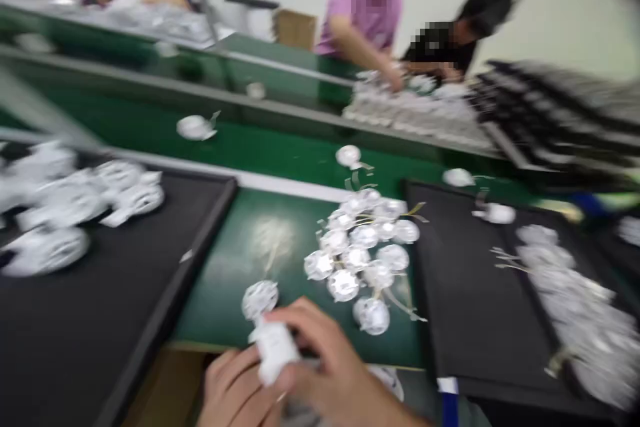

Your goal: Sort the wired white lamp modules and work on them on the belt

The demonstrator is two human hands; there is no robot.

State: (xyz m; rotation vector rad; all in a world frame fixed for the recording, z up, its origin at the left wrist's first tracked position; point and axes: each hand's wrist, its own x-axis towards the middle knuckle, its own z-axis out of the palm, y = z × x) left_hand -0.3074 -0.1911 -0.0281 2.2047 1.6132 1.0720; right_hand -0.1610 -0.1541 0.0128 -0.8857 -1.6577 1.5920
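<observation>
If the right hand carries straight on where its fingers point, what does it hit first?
Beyond the white part it holds, the right hand would likely meet the round white disc first; depth is unclear.

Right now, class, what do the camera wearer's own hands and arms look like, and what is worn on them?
The left hand and the right hand are both bare, without gloves. The right wrist shows no sleeve, watch or cable; the left wrist is out of frame. Blur could hide small markings.
</observation>
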